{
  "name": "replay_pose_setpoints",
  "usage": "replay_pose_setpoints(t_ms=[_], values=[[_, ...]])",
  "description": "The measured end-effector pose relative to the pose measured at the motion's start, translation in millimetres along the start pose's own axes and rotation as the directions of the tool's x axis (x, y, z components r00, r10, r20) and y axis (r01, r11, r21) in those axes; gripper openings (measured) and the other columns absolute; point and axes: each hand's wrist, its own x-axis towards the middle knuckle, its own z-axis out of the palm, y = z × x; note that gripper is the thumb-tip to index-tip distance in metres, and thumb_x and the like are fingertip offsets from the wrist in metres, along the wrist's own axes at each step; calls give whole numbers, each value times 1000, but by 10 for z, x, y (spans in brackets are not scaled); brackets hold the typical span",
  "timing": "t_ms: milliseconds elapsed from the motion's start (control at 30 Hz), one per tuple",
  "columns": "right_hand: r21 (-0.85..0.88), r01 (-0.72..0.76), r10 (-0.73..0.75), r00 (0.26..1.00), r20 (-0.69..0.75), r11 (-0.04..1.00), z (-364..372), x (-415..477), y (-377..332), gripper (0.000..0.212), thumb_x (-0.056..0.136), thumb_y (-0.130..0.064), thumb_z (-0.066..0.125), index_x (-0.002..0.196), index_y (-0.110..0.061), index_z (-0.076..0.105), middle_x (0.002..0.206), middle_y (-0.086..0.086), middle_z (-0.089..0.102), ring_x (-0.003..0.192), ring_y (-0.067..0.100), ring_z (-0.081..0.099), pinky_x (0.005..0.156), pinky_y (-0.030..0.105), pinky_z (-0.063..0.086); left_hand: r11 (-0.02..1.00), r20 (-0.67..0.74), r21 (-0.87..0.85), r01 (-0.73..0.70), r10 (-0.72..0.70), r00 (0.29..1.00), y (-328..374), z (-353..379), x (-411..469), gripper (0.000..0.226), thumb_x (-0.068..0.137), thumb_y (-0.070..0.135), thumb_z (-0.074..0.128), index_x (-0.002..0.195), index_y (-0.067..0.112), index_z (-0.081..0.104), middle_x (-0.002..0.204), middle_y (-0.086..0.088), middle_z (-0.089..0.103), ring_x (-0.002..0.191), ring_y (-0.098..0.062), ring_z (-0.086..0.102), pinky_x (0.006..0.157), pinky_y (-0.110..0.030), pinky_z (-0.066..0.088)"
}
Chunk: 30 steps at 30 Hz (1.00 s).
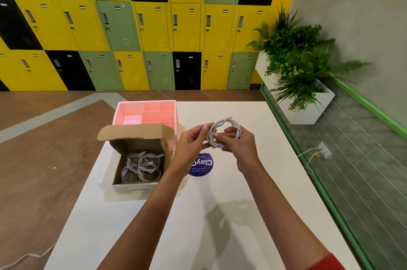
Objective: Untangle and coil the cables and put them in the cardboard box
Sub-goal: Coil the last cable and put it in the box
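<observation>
Cable [224,132], wound into a grey coil, sits above the table [220,214], pinched between both hands: right hand [239,145] wraps its lower right side, left hand [191,144] nips the left edge. Box [141,159], lid open, lies to the left, holding other coils [142,166].

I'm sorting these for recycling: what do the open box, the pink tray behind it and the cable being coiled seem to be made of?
Cardboard box: brown corrugated card, matt, with folded flaps. Pink tray: probably moulded plastic, smooth, with thin dividers. Coiled cable in both hands: pale grey, seemingly braided fabric sheath, though the twisted look leaves that open.
</observation>
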Motion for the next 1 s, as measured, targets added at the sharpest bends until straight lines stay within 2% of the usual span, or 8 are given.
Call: replay_pose_setpoints(t_ms=[133, 200, 333, 467, 600, 767, 900, 1000], values=[[35, -50, 50, 999, -2, 998, -128, 52, 48, 26, 73, -10, 81, 87, -9, 59, 81, 10, 68, 70, 21, 68, 58, 24, 53, 999, 74, -23, 48, -46, 996, -58, 72, -94, 35, 89, 12, 64, 124, 12, 60, 113, -5, 70, 103, -19, 67, 87, -28, 55], [37, -64, 63, 998, 28, 997, -204, 70, 78, 22, 79, -16, 77, 92, -7, 62, 87, 13, 71, 76, 24, 70, 60, 27, 55, 998, 96, 19, 63, -64, 993, -75, 104, -120, 41, 84, 10, 70, 122, 19, 60, 113, 1, 70, 104, -15, 67, 90, -27, 54], [-11, -110, 110, 987, 116, 994, -397, 83, 106, 31, 90, -32, 64, 105, -5, 62, 93, 11, 71, 80, 22, 70, 64, 29, 59, 992, 35, 67, 110, -112, 993, -92, 185, -110, 43, 81, 9, 72, 119, 26, 60, 109, 9, 70, 97, -9, 67, 87, -24, 53], [-138, -123, 139, 983, 118, 983, -605, 122, 125, 33, 90, -40, 61, 106, -10, 62, 94, 8, 71, 76, 20, 69, 70, 34, 59, 979, 61, 50, 197, -200, 978, -162, 200, -138, 43, 82, 3, 70, 121, 20, 60, 105, -1, 73, 99, -18, 68, 88, -28, 53], [-222, -105, 149, 970, 193, 969, -796, 102, 219, 20, 94, -19, 58, 106, -5, 66, 95, 13, 70, 67, 18, 63, 61, 24, 54, 962, 99, 9, 274, -274, 957, -272, 213, -212, 39, 83, 3, 69, 120, 12, 60, 103, -6, 74, 100, -20, 69, 92, -31, 49], [-378, -84, 205, 934, 294, 922, -916, 31, 410, 20, 90, -22, 64, 102, -8, 70, 92, 7, 72, 73, 15, 62, 63, 22, 45, 957, -34, -28, 288, -289, 957, -505, 255, -308, 35, 86, 4, 66, 119, -3, 59, 101, -14, 71, 97, -27, 67, 90, -38, 48], [-366, -111, 241, 911, 333, 924, -851, -15, 541, 21, 88, -19, 67, 102, -3, 70, 88, 8, 71, 67, 14, 60, 59, 19, 46, 954, -126, -36, 297, -300, 946, -613, 236, -465, 22, 92, 6, 59, 111, -3, 63, 109, -21, 67, 103, -33, 64, 94, -38, 51], [-352, -119, 241, 913, 328, 928, -685, -44, 624, 21, 88, -18, 67, 102, -2, 70, 88, 10, 71, 64, 14, 59, 57, 18, 46, 949, -162, -52, 312, -316, 935, -637, 161, -551, 29, 94, 12, 57, 117, -4, 60, 116, -21, 66, 110, -32, 63, 92, -35, 53]])
